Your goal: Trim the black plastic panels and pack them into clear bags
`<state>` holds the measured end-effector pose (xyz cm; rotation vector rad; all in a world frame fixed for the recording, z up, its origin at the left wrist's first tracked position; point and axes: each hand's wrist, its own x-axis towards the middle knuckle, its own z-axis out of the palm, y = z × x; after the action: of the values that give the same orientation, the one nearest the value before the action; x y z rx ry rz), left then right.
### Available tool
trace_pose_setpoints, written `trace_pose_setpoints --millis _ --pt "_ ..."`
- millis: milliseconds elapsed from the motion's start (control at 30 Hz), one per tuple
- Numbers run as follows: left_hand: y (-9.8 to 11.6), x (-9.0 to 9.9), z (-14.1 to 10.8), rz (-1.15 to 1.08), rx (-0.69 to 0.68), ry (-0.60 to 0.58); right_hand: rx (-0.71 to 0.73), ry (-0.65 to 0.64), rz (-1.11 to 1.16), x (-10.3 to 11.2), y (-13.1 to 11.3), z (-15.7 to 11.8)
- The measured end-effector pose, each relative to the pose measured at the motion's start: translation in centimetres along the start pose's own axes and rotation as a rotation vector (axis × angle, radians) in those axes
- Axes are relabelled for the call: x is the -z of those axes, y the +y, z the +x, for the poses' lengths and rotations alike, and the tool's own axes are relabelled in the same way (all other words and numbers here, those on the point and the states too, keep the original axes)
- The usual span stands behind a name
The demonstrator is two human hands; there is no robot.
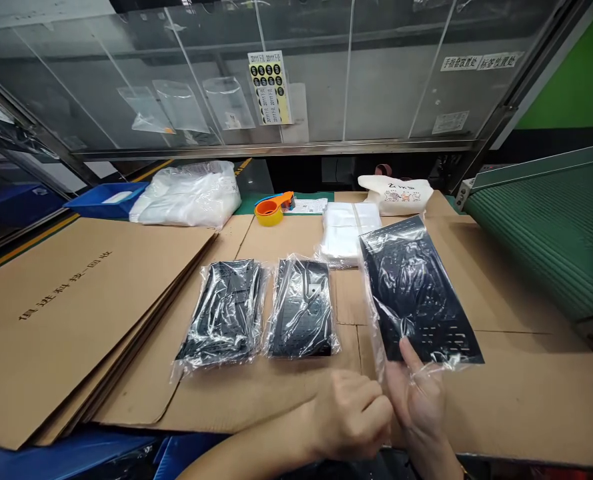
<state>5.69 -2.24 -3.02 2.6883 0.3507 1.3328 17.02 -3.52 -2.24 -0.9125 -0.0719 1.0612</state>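
Note:
My right hand (pixel 419 397) holds up a flat black perforated sheet in a clear plastic bag (pixel 416 287) by its lower end, thumb on the front. Close beside it, my left hand (pixel 353 410) is closed in a fist at the bag's lower left corner. What its fingers grip, if anything, is hidden. Two clear bags of black flat parts lie side by side on the cardboard: the left bagged pack (pixel 226 310) and the right bagged pack (pixel 301 310). Behind them is a stack of clear plastic bags (pixel 351 227).
Flat cardboard sheets (pixel 76 313) are piled at the left. At the back are a blue tray (pixel 106 200), a white plastic bundle (pixel 189 193), an orange tape dispenser (pixel 273 208) and a white printed pouch (pixel 396 193). A green conveyor belt (pixel 551 227) stands on the right.

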Motion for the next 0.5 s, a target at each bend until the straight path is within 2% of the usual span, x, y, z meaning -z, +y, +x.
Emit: trace_pose_setpoints --millis 67,100,200,233,267,367,433,500 --pt "-0.1 0.1 -0.4 -0.218 0.027 -0.032 -0.042 0.016 0.072 -0.5 -0.5 0.0" --pt "-0.4 0.3 -0.5 -0.331 0.131 -0.012 -0.053 0.012 0.088 -0.7 -0.7 -0.1" --pt "-1.8 0.6 -0.1 -0.69 0.719 0.172 -0.073 -0.053 0.059 -1.0 -1.1 -0.5" --pt "-2.3 0.7 0.2 -0.841 0.892 0.231 -0.096 -0.072 0.051 -1.0 -1.1 -0.7" --pt "-2.8 0.7 0.5 -1.01 1.005 0.272 -0.137 -0.085 0.054 -1.0 -1.1 -0.8" --pt "-3.7 0.8 1.5 -1.409 1.109 0.327 -0.311 -0.072 0.106 -1.0 -0.8 -1.2" --pt "-3.9 0.9 2.1 -1.501 1.125 0.405 -0.355 -0.043 0.128 -0.8 -0.6 -1.3" --pt "-4.0 1.3 2.7 -1.54 1.116 0.548 -0.342 -0.06 0.129 -0.5 -0.5 -1.3"
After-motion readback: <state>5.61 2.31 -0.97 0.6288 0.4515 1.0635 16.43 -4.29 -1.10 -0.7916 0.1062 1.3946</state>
